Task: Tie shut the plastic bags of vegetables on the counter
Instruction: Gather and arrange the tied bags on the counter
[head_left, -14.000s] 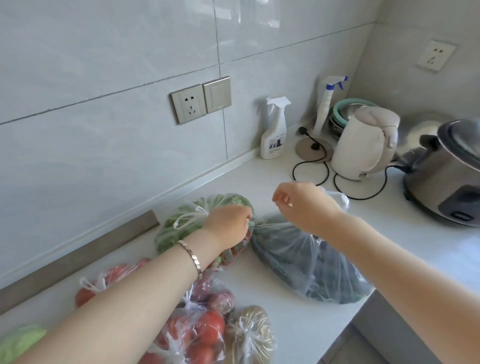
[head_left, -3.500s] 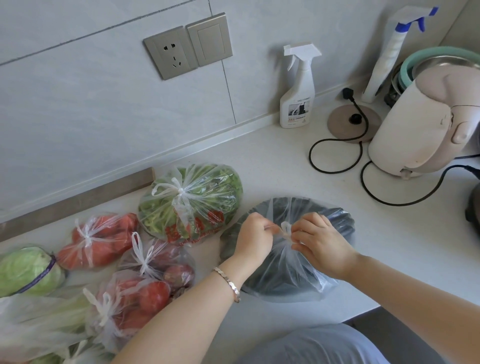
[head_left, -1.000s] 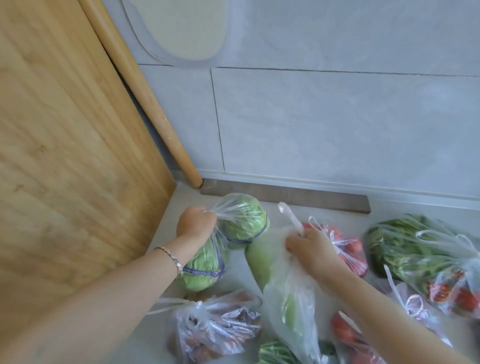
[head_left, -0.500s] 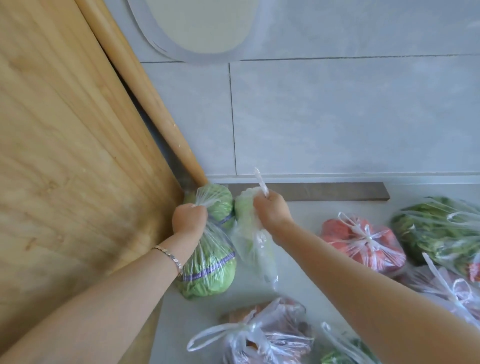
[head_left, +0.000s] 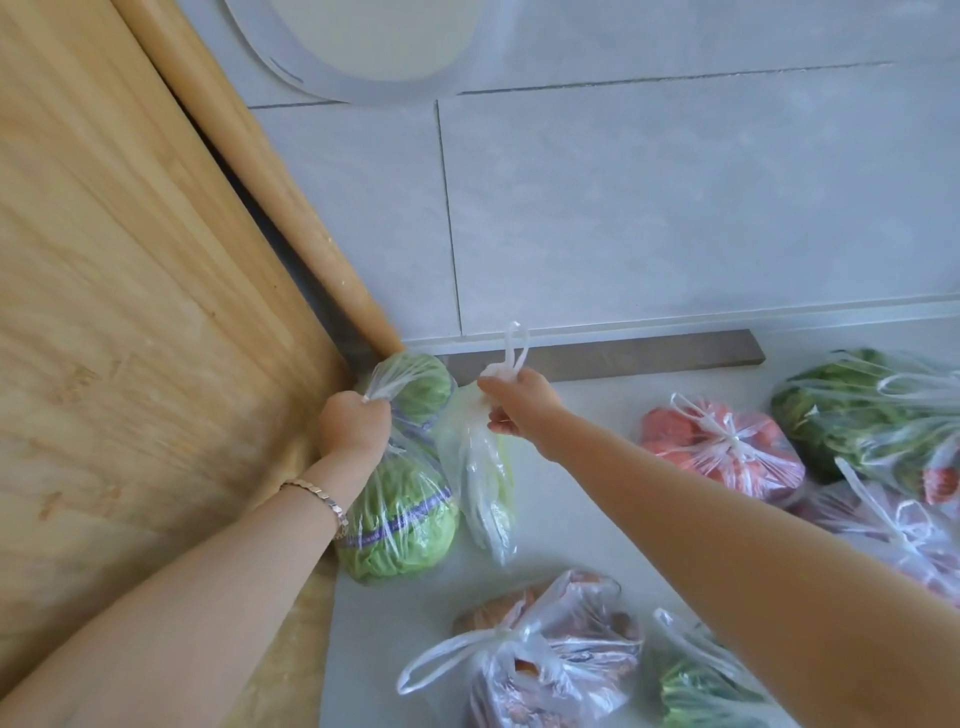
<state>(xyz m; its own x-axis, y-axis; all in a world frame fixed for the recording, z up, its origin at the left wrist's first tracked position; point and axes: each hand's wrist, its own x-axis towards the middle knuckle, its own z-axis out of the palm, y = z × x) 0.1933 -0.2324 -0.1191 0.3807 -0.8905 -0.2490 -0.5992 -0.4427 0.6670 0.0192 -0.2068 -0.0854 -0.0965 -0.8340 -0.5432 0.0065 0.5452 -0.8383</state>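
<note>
Where the wooden board (head_left: 130, 312) met the tiled wall, the bag of green cabbages (head_left: 400, 525) was seen resting on the table (head_left: 571, 530). Its long axis was laid from the far corner back toward the person, with one head banded in purple at the near end and a second head at the far end. Its gathered neck was held at the far, upper end by the left grip (head_left: 353, 426), whose fingers were curled tight round the twisted plastic. The bulk of the bag therefore lay below that grip and nearer to the person, partly hidden by the wrist.

Just to the right, and touching the cabbage bag, a slimmer bag of pale green vegetable (head_left: 480, 483) was hung from the right grip (head_left: 519, 408). That grip was closed round the bag's top, and a white loop of handle (head_left: 514, 348) was left standing above the knuckles. Whether the two lengths of plastic belonged to one bag or to two could not be told.

The two grips were held at about the same height with a clear gap between them, the left being the nearer to the cabbages. It was judged that a knot would call for the ends to be brought together across that gap.

Further right, a bag of red tomatoes (head_left: 722, 447) and a bag of leafy greens (head_left: 872, 410) were seen already knotted.
</note>
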